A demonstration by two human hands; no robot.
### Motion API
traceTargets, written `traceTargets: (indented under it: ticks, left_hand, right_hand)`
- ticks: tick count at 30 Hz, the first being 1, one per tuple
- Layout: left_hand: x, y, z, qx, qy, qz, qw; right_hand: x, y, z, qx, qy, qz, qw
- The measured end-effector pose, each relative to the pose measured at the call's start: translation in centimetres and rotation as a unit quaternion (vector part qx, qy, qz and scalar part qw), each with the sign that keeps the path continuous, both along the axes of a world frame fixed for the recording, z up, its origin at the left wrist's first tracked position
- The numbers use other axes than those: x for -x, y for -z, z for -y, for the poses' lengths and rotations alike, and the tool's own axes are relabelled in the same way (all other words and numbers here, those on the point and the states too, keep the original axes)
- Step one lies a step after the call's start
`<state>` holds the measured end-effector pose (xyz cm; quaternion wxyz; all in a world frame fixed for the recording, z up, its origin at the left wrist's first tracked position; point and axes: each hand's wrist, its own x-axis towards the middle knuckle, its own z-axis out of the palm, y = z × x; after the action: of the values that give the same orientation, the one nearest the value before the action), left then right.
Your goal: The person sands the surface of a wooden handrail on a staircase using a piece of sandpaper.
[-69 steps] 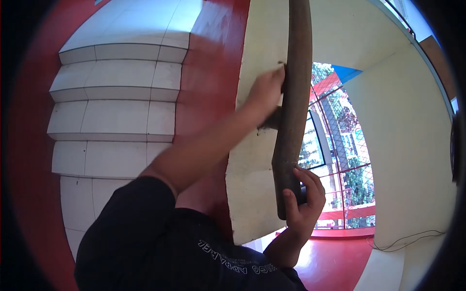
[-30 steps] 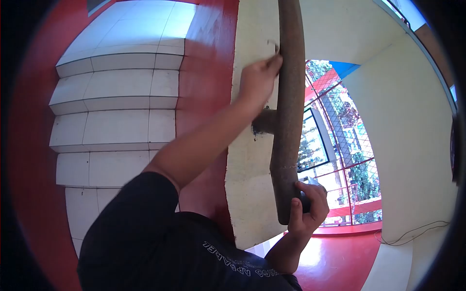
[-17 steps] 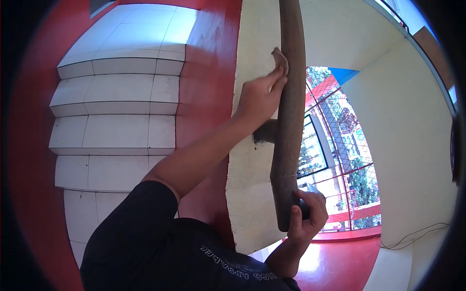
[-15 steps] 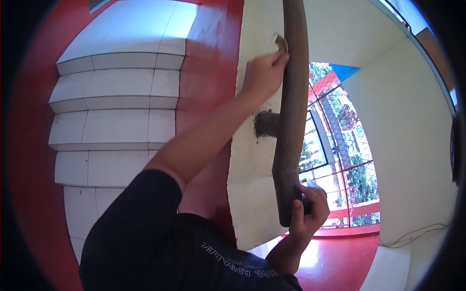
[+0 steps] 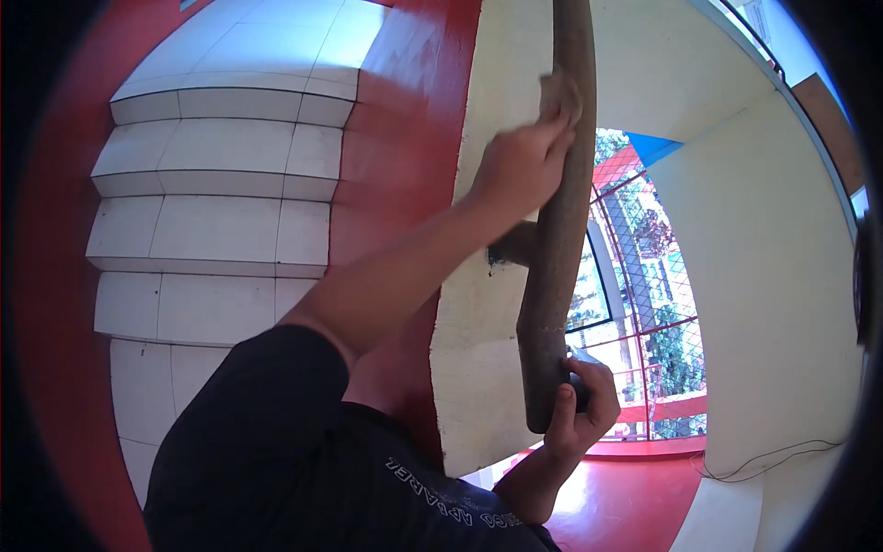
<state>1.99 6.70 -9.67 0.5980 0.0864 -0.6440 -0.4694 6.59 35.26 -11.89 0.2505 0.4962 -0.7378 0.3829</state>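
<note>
A brown tubular handrail [image 5: 556,248] runs from the top of the view down to a bent lower end. My left hand [image 5: 524,166] is closed on a folded, brownish sandpaper-like sheet [image 5: 559,97] and presses it against the rail's upper part. That hand and the sheet are slightly blurred. Lower down, my right hand [image 5: 586,405] curls round a dark rounded part at the side of the rail's lower end, its thumb lying near the rail. Part of this grip is hidden. A short bracket [image 5: 515,244] joins the rail to the cream wall [image 5: 478,368].
White tiled steps [image 5: 216,221] lie on the left, beside a red painted strip [image 5: 395,156]. Beyond the rail, a red-framed mesh window [image 5: 676,350] stands over a red floor [image 5: 625,497]. Thin wires [image 5: 773,451] hang at the lower right.
My left hand has moved a little right, bringing the sheet from the rail's left edge onto its face. My right hand keeps its grip. The view has shifted slightly.
</note>
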Motion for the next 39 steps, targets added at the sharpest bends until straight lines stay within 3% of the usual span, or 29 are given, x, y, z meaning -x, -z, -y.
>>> traceTargets:
  ticks: [1, 4, 7, 8, 10, 13, 20, 23, 27, 33, 36, 39]
  left_hand:
    - [-1.0, 0.4, -0.7, -0.004, 0.015, 0.035, 0.999]
    - [-0.5, 1.3, -0.5, 0.038, -0.024, -0.046, 0.998]
    - [0.8, -3.2, 3.9, -0.055, 0.055, 0.111, 0.991]
    - [2.3, -2.9, 4.7, -0.171, 0.162, 0.034, 0.971]
    - [4.5, -2.3, 5.5, -0.374, 0.358, -0.125, 0.846]
    - [1.4, -0.1, 0.3, -0.493, 0.440, -0.113, 0.742]
    - [3.0, -1.8, 3.1, -0.414, 0.409, -0.114, 0.805]
    - [-0.7, 1.4, -1.1, -0.452, 0.396, -0.101, 0.793]
    - [-1.9, 1.4, -1.4, -0.509, 0.440, -0.140, 0.726]
    - [-2.7, 1.3, -0.3, -0.513, 0.418, -0.182, 0.727]
    - [-0.8, 1.7, -0.1, -0.502, 0.388, -0.137, 0.761]
    - [0.7, 1.3, -0.1, -0.385, 0.369, -0.168, 0.829]
  right_hand:
    - [0.1, 0.1, -0.1, -0.001, -0.003, -0.011, 1.000]
    - [0.5, 0.0, 0.2, -0.008, 0.000, -0.028, 1.000]
    - [-0.3, -0.2, 0.0, -0.011, 0.010, 0.000, 1.000]
    - [-0.3, -0.1, 0.0, -0.008, 0.013, 0.008, 1.000]
    - [-0.3, 0.1, 0.0, 0.003, 0.017, 0.019, 1.000]
    - [0.3, 0.4, -0.3, 0.001, 0.008, -0.022, 1.000]
    - [0.2, 0.4, -0.4, 0.019, -0.005, -0.005, 1.000]
    - [0.4, 0.3, -0.1, 0.028, -0.017, -0.021, 0.999]
    - [0.0, 0.0, -0.3, -0.003, 0.000, -0.001, 1.000]
    - [0.5, 0.7, -0.7, 0.019, -0.006, -0.014, 1.000]
    - [0.2, 0.5, -0.5, 0.010, 0.005, 0.005, 1.000]
    - [-0.1, 0.4, -0.2, 0.015, 0.010, 0.018, 1.000]
